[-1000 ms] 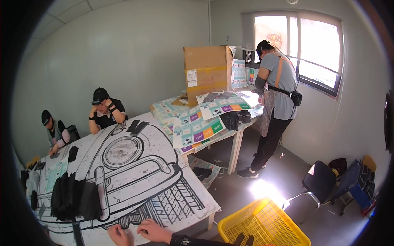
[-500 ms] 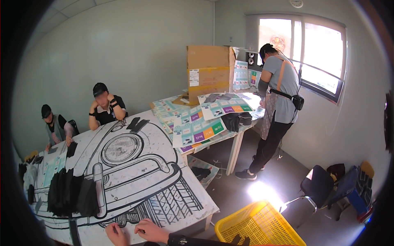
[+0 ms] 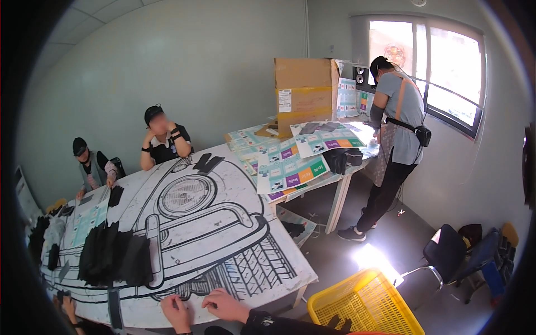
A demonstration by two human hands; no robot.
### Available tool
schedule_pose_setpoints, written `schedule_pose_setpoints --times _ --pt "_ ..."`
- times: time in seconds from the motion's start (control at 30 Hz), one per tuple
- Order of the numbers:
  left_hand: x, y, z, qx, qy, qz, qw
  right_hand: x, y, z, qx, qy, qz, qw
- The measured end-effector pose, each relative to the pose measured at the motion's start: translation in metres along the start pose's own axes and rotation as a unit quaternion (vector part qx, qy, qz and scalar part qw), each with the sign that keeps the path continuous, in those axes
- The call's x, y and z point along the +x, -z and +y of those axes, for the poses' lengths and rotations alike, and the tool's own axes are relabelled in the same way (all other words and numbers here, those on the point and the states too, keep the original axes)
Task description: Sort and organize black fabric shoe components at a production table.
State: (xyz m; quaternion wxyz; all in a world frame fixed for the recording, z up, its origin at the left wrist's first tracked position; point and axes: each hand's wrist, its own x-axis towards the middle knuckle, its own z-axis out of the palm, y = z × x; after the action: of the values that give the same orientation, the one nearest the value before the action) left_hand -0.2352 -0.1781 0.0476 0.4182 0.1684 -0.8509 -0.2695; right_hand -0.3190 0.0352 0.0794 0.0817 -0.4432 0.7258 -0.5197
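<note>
At the near edge of the white table (image 3: 128,195), my left hand (image 3: 176,313) rests with loosely curled fingers. My right hand (image 3: 228,306) lies just right of it, fingers bent inward. A small gap separates the two, and no object shows in either. Nearest to them is the tabletop's black line drawing of a car front. Left of my hands, a dark strip (image 3: 115,308) lies at the table edge. Beyond it is a heap of black fabric pieces (image 3: 114,254). Farther back lie more black pieces (image 3: 209,164).
A yellow plastic basket (image 3: 365,301) with dark pieces inside stands right of my arm. Two people (image 3: 167,137) sit across the table; another (image 3: 403,123) stands at a side table with printed sheets (image 3: 296,167) and a cardboard box (image 3: 304,92). Another person's hand (image 3: 68,308) shows lower left. Chairs (image 3: 444,254) stand right.
The view has turned slightly left, so the scene sits farther right. Another person's hand now shows at lower left. My hands keep nearly the same pose at the table edge.
</note>
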Motion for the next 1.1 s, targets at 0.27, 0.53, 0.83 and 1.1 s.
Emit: schedule_pose_setpoints --times 0.27,0.53,0.83,1.1 --pt "0.006 0.009 0.017 -0.031 -0.018 -0.045 0.998 -0.002 -0.001 0.005 0.003 -0.002 0.043 0.999" --pt "0.013 0.009 -0.003 -0.137 0.083 -0.186 0.969 -0.006 -0.003 0.002 -0.003 -0.03 0.093 0.995" --pt "0.021 0.026 -0.051 -0.27 0.106 -0.152 0.945 -0.003 -0.014 0.015 0.202 -0.137 0.104 0.964" --pt "0.012 0.012 -0.048 -0.282 0.123 -0.205 0.929 -0.01 -0.009 0.024 0.306 -0.12 0.202 0.923"
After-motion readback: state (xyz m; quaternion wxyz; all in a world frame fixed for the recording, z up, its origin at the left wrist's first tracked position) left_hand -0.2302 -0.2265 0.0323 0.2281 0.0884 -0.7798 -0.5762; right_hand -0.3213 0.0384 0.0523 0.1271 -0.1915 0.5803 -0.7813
